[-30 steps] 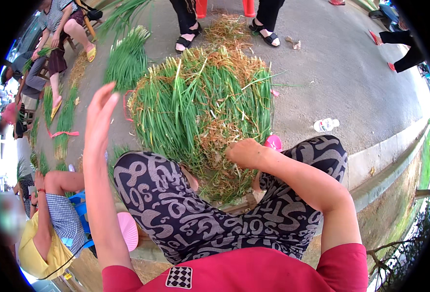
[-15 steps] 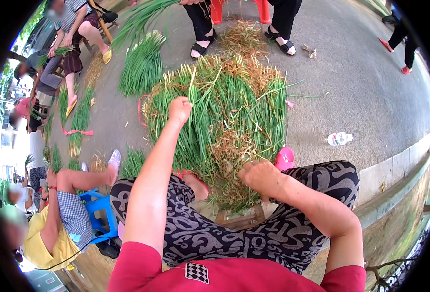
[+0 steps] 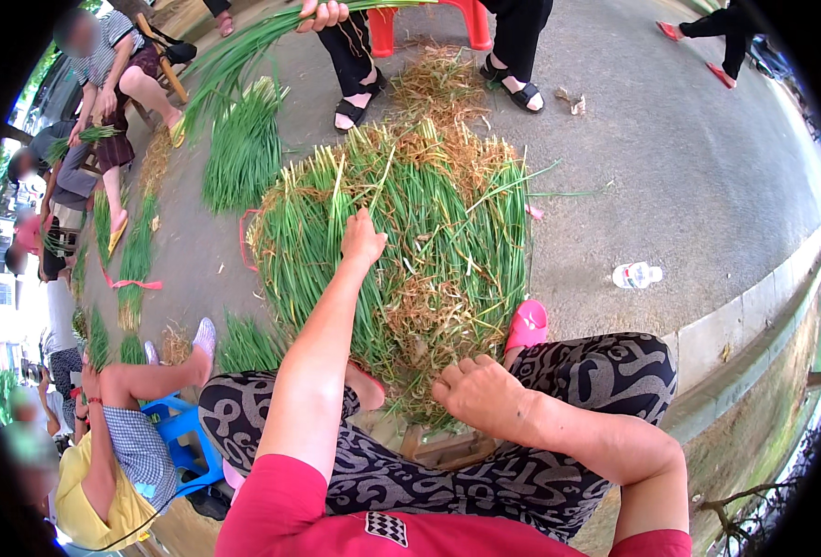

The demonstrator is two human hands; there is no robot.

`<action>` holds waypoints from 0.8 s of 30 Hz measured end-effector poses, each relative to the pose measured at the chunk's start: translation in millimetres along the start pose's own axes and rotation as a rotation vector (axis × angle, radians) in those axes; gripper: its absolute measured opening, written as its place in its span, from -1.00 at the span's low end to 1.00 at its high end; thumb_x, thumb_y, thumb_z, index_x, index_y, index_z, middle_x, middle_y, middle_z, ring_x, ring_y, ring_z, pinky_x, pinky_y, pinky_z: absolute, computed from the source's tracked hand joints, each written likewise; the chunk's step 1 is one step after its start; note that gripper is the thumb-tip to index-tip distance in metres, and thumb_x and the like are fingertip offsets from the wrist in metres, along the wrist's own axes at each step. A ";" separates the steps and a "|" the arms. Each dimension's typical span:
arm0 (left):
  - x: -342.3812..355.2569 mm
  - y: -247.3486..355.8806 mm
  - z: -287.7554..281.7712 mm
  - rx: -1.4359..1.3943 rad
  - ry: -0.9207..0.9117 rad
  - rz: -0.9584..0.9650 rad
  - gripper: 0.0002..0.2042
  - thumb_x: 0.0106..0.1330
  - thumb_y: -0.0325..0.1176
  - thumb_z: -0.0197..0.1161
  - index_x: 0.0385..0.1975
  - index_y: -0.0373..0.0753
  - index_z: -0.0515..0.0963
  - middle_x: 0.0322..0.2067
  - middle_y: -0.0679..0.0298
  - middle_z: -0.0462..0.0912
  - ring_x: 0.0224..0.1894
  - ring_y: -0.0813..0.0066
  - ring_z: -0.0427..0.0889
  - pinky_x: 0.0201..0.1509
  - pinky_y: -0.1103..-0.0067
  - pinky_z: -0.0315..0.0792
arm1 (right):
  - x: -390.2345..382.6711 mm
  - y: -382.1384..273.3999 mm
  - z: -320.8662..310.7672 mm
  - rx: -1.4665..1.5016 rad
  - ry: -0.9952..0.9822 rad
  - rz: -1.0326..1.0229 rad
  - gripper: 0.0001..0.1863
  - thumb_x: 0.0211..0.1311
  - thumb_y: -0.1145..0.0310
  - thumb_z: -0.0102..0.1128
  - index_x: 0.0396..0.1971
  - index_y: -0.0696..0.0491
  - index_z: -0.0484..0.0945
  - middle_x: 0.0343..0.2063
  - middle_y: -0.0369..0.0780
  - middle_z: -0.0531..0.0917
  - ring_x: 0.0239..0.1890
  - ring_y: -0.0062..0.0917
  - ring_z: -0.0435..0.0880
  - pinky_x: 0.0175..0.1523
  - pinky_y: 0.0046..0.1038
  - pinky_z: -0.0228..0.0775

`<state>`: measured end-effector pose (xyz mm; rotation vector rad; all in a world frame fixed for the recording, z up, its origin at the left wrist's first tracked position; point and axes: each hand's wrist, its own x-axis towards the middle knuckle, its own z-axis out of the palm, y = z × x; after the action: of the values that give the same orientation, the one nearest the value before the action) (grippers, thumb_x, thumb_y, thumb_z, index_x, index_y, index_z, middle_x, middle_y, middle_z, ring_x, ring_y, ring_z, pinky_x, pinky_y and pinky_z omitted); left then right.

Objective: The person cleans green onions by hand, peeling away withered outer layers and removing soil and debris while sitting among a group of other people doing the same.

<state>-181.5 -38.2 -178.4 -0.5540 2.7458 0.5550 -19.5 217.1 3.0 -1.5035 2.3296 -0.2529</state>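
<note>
A broad heap of long green garlic chives (image 3: 313,237) lies on the ground before me, pale ends toward the far side. My left hand (image 3: 363,241) is closed at the heap's middle, on a thin pale chive stalk (image 3: 384,176) that sticks up past the fingers. My right hand (image 3: 480,395) is nearer, over the close end of the dry brown leaves (image 3: 424,311) strewn along the heap. Its fingers are curled, and whatever they may hold is hidden.
Across the heap, a person's hand (image 3: 325,14) holds a chive bunch, near a red stool (image 3: 471,23). Another chive pile (image 3: 243,158) lies far left. A white bottle (image 3: 637,275) rests at right, before the curb (image 3: 736,325). Several seated people and a blue stool (image 3: 183,432) are at left.
My left hand has moved slightly right and nearer. My right hand has come a little nearer and left. The person across has brought the chive bunch further into view; a walker has shifted at far right.
</note>
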 end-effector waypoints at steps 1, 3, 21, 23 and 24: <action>1.2 1.7 -0.6 0.016 -0.024 -0.041 -0.40 0.10 -0.28 0.35 0.10 -0.29 0.23 0.07 0.06 0.36 0.06 0.06 0.46 0.08 0.30 0.41 | -0.3 -0.1 -1.8 0.009 -0.001 0.004 -0.86 0.02 0.37 0.08 -0.40 0.04 0.53 -0.42 -0.25 0.58 -0.31 -0.43 0.60 -0.26 -0.43 0.40; 4.6 2.6 2.4 0.058 -0.009 -0.056 -0.48 0.08 -0.25 0.37 0.02 -0.24 0.35 -0.02 0.11 0.43 0.02 0.11 0.49 0.03 0.32 0.44 | -0.9 -0.6 -2.9 0.028 -0.004 0.012 -0.86 0.02 0.38 0.08 -0.40 0.05 0.53 -0.42 -0.25 0.58 -0.32 -0.43 0.61 -0.27 -0.44 0.40; 32.6 -110.8 25.6 -0.563 0.464 -0.295 -0.66 0.29 -0.32 0.08 0.03 -0.26 0.31 -0.02 0.11 0.34 -0.12 0.14 0.46 -0.07 0.30 0.37 | 3.2 -3.4 -1.6 0.026 -0.035 -0.015 -0.85 -0.01 0.39 0.12 -0.38 0.06 0.52 -0.41 -0.25 0.56 -0.31 -0.45 0.59 -0.26 -0.46 0.38; 30.4 -88.4 21.3 -0.396 0.327 -0.311 -0.54 0.29 -0.31 0.11 0.16 -0.26 0.23 0.11 0.07 0.29 0.00 0.06 0.44 0.06 0.27 0.35 | 2.5 -0.1 1.4 0.035 -0.057 0.020 -0.84 -0.02 0.39 0.12 -0.38 0.06 0.52 -0.41 -0.25 0.56 -0.31 -0.45 0.59 -0.26 -0.46 0.37; 30.3 -79.2 18.8 -0.410 0.281 -0.329 -0.52 0.29 -0.29 0.12 0.18 -0.26 0.22 0.13 0.05 0.28 0.03 0.05 0.43 0.10 0.26 0.33 | 2.0 1.2 2.3 0.039 -0.066 0.033 -0.84 -0.02 0.39 0.13 -0.38 0.06 0.52 -0.41 -0.25 0.56 -0.31 -0.45 0.59 -0.25 -0.47 0.37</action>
<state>-171.3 -107.1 -230.2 -1.2383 2.7053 1.0279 -20.4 215.9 0.1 -1.4317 2.2825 -0.2349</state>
